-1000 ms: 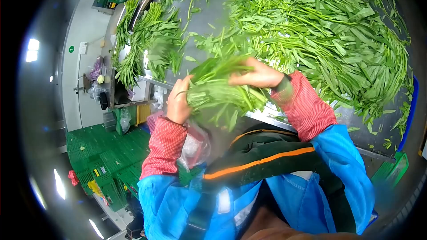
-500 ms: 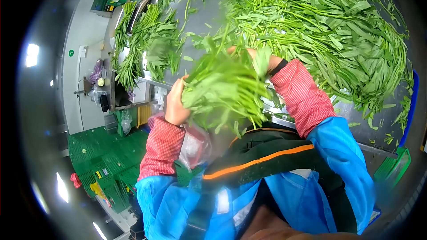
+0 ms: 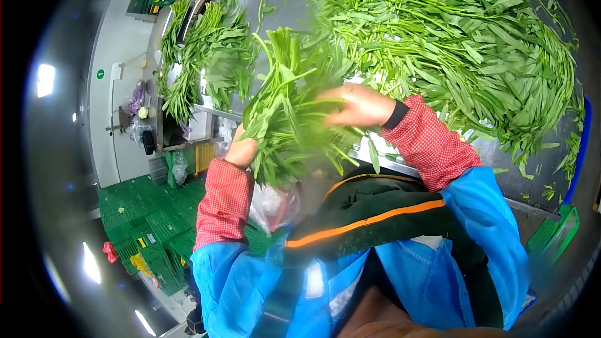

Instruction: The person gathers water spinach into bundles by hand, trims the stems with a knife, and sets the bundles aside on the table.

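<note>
A bunch of water spinach (image 3: 278, 122) stands tilted upright in front of me, its thick cut stems pointing up and its leaves hanging down. My left hand (image 3: 241, 149) is closed round its left side, the fingers mostly hidden behind the leaves. At the bunch's right side, my right hand (image 3: 360, 105) is blurred by motion, its fingers closed on a few stems that stick out there. Beyond my right hand spreads a large heap of loose water spinach (image 3: 451, 50) on the metal table (image 3: 285, 19).
Sorted bunches of water spinach (image 3: 210, 44) lie at the table's left end, by a dark-topped device (image 3: 194, 19). Green crates (image 3: 144, 213) cover the floor at lower left. A clear plastic bag (image 3: 272, 206) hangs below the bunch. Another green crate (image 3: 554, 235) stands at right.
The bunch has turned more upright, stems now up, and shifted left with my left hand. My right hand has come from behind the bunch to its right side, lower and nearer me.
</note>
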`<state>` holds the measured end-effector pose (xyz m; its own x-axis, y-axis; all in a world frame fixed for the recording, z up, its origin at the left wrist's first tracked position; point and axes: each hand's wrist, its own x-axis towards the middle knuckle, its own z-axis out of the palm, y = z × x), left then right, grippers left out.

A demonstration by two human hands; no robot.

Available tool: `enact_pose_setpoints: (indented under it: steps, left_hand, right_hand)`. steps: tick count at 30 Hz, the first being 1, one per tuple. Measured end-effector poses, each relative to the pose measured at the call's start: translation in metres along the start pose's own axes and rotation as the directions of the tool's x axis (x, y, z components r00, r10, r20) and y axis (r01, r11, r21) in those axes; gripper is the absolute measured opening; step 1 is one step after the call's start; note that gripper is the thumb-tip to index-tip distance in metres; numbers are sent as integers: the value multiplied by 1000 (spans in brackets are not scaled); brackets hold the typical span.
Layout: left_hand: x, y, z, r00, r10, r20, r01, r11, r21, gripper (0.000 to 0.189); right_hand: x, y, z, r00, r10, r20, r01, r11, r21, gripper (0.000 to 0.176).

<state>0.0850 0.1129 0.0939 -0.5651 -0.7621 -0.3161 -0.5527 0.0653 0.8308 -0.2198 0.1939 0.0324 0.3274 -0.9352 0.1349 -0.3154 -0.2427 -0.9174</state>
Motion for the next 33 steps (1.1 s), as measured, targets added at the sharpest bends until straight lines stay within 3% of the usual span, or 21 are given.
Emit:
enact_pose_setpoints:
  steps: [1, 3, 5, 7, 10, 11, 12, 13, 14, 16, 17, 18, 19, 20, 21, 22, 25, 28, 29, 31, 33]
  left_hand:
    - [-2, -3, -3, 999, 30, 30, -33, 994, 102, 35]
    - [-6, -8, -10, 992, 89, 90, -112, 948, 297, 39]
    - [-10, 0, -5, 997, 10, 80, -24, 983, 180, 41]
    - [-13, 5, -3, 994, -95, 61, 93, 995, 45, 43]
    - [-11, -2, -13, 998, -14, 61, 3, 984, 179, 39]
    - [-11, -8, -16, 960, -277, 46, 281, 944, -172, 38]
    - [-9, -10, -15, 931, -362, 44, 360, 891, -276, 38]
    - [-8, -8, -13, 941, -332, 63, 337, 915, -222, 38]
    - [-6, -6, -11, 953, -290, 88, 301, 941, -152, 38]
    - [-7, -3, -10, 962, -225, 152, 232, 972, -35, 39]
    - [-8, -2, -10, 960, -213, 179, 216, 976, 6, 39]
    - [-11, -1, -12, 956, -208, 206, 204, 978, 41, 39]
    - [-14, -1, -14, 951, -210, 227, 199, 977, 70, 39]
    - [-17, 0, -15, 947, -209, 244, 192, 977, 91, 39]
    - [-19, 0, -15, 943, -207, 261, 185, 977, 106, 40]
    - [-21, 0, -16, 938, -207, 279, 179, 976, 121, 40]
    - [-22, 2, -15, 925, -198, 324, 151, 975, 165, 40]
    - [-19, 3, -7, 913, -165, 374, 97, 976, 194, 41]
    - [-17, 3, -3, 909, -151, 389, 75, 976, 203, 41]
    - [-12, 15, 3, 899, -142, 415, 43, 970, 239, 42]
    - [-6, 46, 6, 877, -238, 417, 53, 911, 408, 42]
  right_hand:
    - [7, 14, 1, 998, -36, -55, 31, 995, -93, 34]
    - [-2, 36, -30, 978, 195, -77, -135, 866, 481, 22]
    - [-13, 64, -50, 882, 305, -359, -89, 857, 508, 17]
    - [-32, 87, -76, 824, 456, -336, -107, 707, 699, 28]
    - [-43, 89, -61, 841, 461, -283, -109, 658, 746, 35]
    - [-42, 80, -47, 889, 406, -212, -127, 663, 738, 49]
    - [-35, 62, -35, 902, 414, -119, -211, 666, 715, 61]
    - [-26, 46, -22, 915, 400, -58, -283, 737, 613, 70]
    - [-15, 52, -5, 941, 264, -211, -141, 874, 465, 68]
    - [7, 64, 30, 871, -43, -490, 57, 998, 14, 65]
    - [9, 52, 12, 931, 207, -301, -111, 945, 308, 57]
    - [7, 63, -12, 920, 196, -340, -16, 884, 468, 42]
    - [-2, 53, -43, 847, 419, -327, -85, 714, 695, 29]
    - [-14, 56, -70, 801, 512, -309, -29, 549, 836, 20]
    - [-23, 73, -86, 778, 516, -359, 60, 508, 860, 17]
    - [-31, 99, -94, 844, 422, -332, 134, 433, 891, 18]
    - [-21, 74, -93, 823, 472, -315, -106, 673, 732, 29]
    - [3, 37, -75, 945, 222, -240, -136, 935, 329, 84]
    - [9, 12, -73, 978, 166, -129, -123, 948, 293, 92]
    - [27, 21, -43, 971, -132, -198, 169, 969, 182, 70]
    - [34, 20, -64, 965, 89, -248, -23, 966, 258, 42]
